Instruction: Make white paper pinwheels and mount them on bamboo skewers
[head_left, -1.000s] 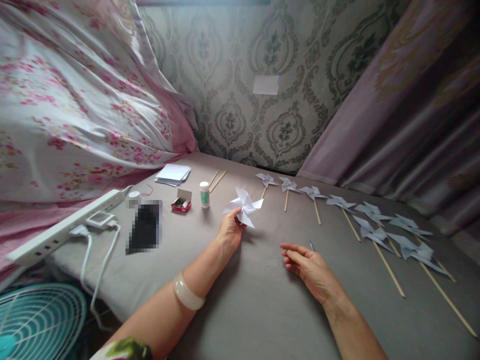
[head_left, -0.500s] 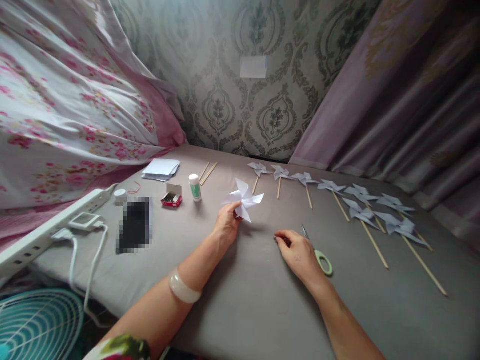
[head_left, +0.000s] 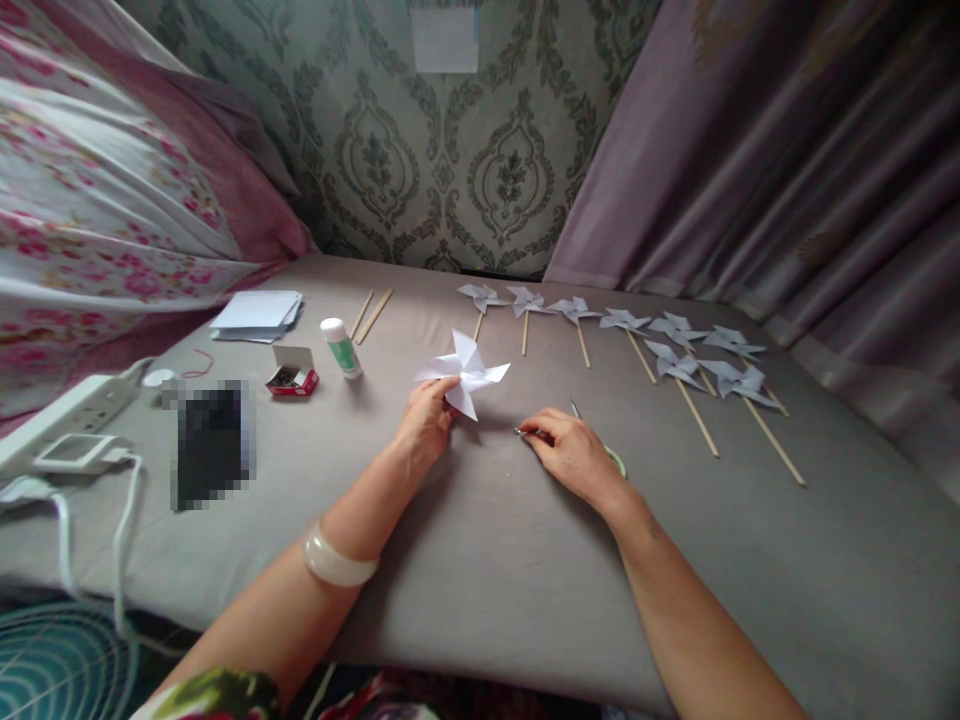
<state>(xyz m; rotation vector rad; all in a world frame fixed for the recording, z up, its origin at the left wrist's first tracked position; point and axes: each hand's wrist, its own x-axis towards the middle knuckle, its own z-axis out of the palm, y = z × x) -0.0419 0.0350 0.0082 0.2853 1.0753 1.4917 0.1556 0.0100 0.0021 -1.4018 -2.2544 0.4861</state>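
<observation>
My left hand [head_left: 424, 422] is closed on a white paper pinwheel [head_left: 472, 374], pinching it near its centre between thumb and fingers. The folded blades spread out beyond the fingertips, just above the grey bed cover. To the right, my right hand [head_left: 571, 452] has its fingertips pinched around a tiny shiny metal thumbtack [head_left: 517, 431], only partly visible. Behind that hand lies a pair of scissors [head_left: 618, 460] with a light green handle, mostly covered. A small open red box [head_left: 306, 384] of dark metal pieces stands left of the pinwheel.
Several finished pinwheels on sticks [head_left: 679, 365] lie along the back right. Toward the left are a glue stick [head_left: 341, 350], loose wooden sticks [head_left: 373, 318], a stack of white paper [head_left: 257, 314], a blurred dark object [head_left: 211, 440] and a power strip [head_left: 71, 415] with white cables.
The camera view has shifted right and down, so everything appears further left and higher. My right hand has turned slightly, showing the thumbtack at its fingertips and covering more of the scissors.
</observation>
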